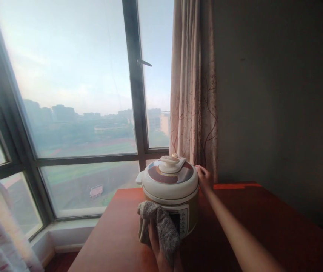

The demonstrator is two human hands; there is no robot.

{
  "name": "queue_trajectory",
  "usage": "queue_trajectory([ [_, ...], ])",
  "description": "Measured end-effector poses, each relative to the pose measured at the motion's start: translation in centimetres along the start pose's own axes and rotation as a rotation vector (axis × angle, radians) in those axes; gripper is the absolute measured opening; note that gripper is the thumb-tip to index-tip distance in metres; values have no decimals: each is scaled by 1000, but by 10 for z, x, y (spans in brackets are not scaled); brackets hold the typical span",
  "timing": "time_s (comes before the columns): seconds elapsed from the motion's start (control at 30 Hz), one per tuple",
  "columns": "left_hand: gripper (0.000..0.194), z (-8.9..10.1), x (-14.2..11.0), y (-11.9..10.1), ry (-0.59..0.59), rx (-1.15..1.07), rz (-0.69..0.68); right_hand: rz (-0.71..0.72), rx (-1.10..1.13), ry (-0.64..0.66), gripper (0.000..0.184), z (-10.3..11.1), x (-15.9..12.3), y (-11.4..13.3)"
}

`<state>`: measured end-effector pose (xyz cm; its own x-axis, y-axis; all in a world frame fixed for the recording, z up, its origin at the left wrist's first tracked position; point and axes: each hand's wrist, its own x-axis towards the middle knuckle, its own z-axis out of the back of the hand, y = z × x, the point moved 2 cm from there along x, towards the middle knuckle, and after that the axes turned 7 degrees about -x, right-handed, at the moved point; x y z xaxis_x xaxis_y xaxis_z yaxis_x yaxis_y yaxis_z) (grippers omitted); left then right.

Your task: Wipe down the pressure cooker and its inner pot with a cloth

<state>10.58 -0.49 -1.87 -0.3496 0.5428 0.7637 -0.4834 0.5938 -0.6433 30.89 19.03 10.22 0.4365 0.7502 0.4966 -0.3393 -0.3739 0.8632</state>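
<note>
A white and tan electric pressure cooker (170,192) stands upright on the red-brown table, its lid on. My left hand (157,241) holds a grey fluffy cloth (165,228) against the lower front of the cooker. The cloth covers part of the control panel (183,223), and most of the fingers are hidden behind it. On the far right side, my right hand (205,177) grips the cooker's side handle, which the fingers mostly cover. The opposite handle (139,177) sticks out at the left. A round knob (169,163) tops the lid.
The wooden table (107,234) reaches to the window side. Behind it are a large framed window (139,94), a patterned curtain (192,94) and a dark wall (271,105). Another curtain (3,226) hangs at the lower left.
</note>
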Motion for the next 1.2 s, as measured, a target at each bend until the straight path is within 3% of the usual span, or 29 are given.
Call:
queue_trajectory([
  [0.07, 72, 2, 21, -13, 23, 92, -160, -2, 3, 3, 47, 0, 0, 0],
  [0.17, 84, 4, 57, -27, 151, 237, -343, -7, 5, 6, 45, 1, -1, 1],
  [0.3, 91, 11, 112, -37, 284, 278, -417, -13, 4, -3, 47, 1, -1, 1],
  [0.4, 82, 16, 159, -39, 303, 260, -404, -11, 5, -3, 48, 1, -1, 1],
  [0.57, 53, 12, 237, -19, 417, 147, -169, -8, 1, -5, 50, 0, -1, 1],
  [0.67, 48, 4, 274, 5, 532, 67, 75, -2, 2, -3, 49, 1, -1, 1],
  [0.77, 41, -3, 298, 30, 568, 14, 345, 2, 2, -6, 48, 1, 0, 2],
  [1.0, 39, -6, 313, 60, 602, -48, 564, 1, -11, -18, 45, 3, -3, 7],
  [1.2, 40, -6, 315, 68, 608, -62, 562, 1, -16, -21, 44, 5, -4, 11],
])
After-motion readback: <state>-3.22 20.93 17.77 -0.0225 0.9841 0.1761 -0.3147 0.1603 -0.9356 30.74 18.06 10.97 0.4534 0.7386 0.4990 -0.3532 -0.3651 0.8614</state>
